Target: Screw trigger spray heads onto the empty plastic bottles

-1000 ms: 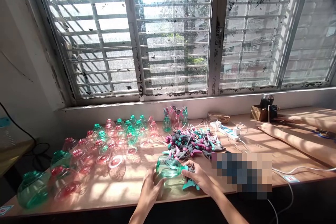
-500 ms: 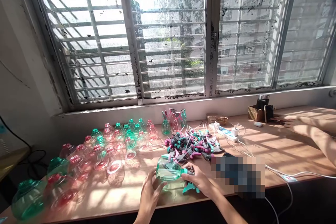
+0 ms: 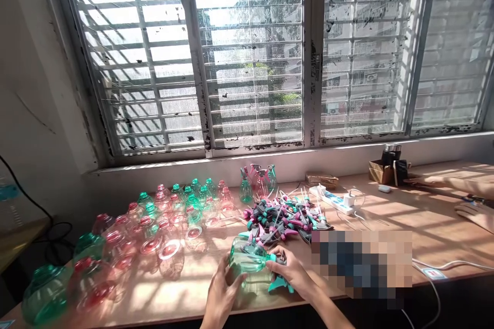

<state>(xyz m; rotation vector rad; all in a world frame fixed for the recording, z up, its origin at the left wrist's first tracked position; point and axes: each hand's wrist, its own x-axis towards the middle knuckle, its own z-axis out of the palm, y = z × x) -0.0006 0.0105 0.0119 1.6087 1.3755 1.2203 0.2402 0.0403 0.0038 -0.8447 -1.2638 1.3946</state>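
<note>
A clear green spray bottle (image 3: 247,256) lies on its side in the air above the table's front edge, its neck to the right. My left hand (image 3: 224,285) is wrapped round its base end. At the neck, my right hand (image 3: 287,270) grips the spray head (image 3: 281,284), whose teal trigger hangs below my fingers. The head sits at the bottle's mouth; how tightly it is screwed on I cannot tell. Just beyond the bottle lies a heap of spray heads (image 3: 283,216) in pink, teal and grey, with thin white tubes sticking out.
Rows of open pink and green bottles (image 3: 165,239) stand on the left. Several bottles with heads (image 3: 258,182) stand by the wall. A power strip (image 3: 335,199), cables and a small cardboard box (image 3: 380,170) are to the right, near another person's hands (image 3: 474,212).
My hands keep hold of the bottle and spray head, almost unmoved. The view has shifted slightly. At far right, the other person's hands have moved apart, one nearer the table's right side.
</note>
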